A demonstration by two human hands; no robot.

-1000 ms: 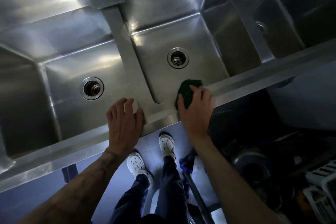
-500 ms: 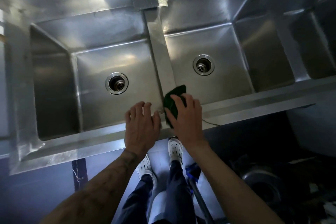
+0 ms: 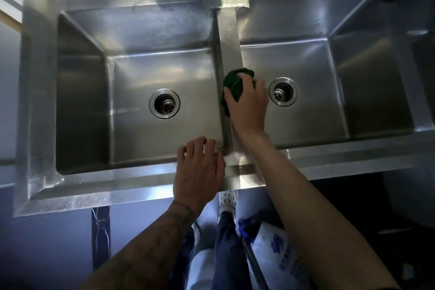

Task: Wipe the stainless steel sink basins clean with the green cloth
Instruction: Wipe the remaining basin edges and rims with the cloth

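**Item: green cloth** (image 3: 231, 87). Dark green, bunched into a wad. It lies on top of the divider (image 3: 229, 42) between the two basins, roughly level with the drains, and spills slightly over the divider's left edge.

**Held by:** right hand (image 3: 249, 106), palm down on the wad, fingers wrapped over its far side and thumb along its left edge, pressing it to the steel.

**Other hand:** left hand (image 3: 197, 172), holding nothing. It rests on the front rim (image 3: 341, 155) at the near end of the divider, fingers loosely bent over the inner edge of the left basin (image 3: 131, 125), apparently as a brace. The hands are apart.

**Handling, as judged:** light, soft and fully pliable, with no stiffness of its own, so it takes whatever shape the palm gives it. It cannot be told whether it is wet. On polished steel it will likely slide easily, so the pressure has to come from the hand. Not fragile. A loose edge could drag or unfold during a stroke.

**Where to hold:** over the top of the wad with a flat palm, fingertips hooked over the leading edge and thumb pinning one side, as it is held now. For corners and seams, a fold pushed in by the fingertips should serve better.

**Surroundings:** the left basin with its left drain (image 3: 164, 103), and the right basin (image 3: 317, 106) with its right drain (image 3: 283, 91). Both look bare of objects.
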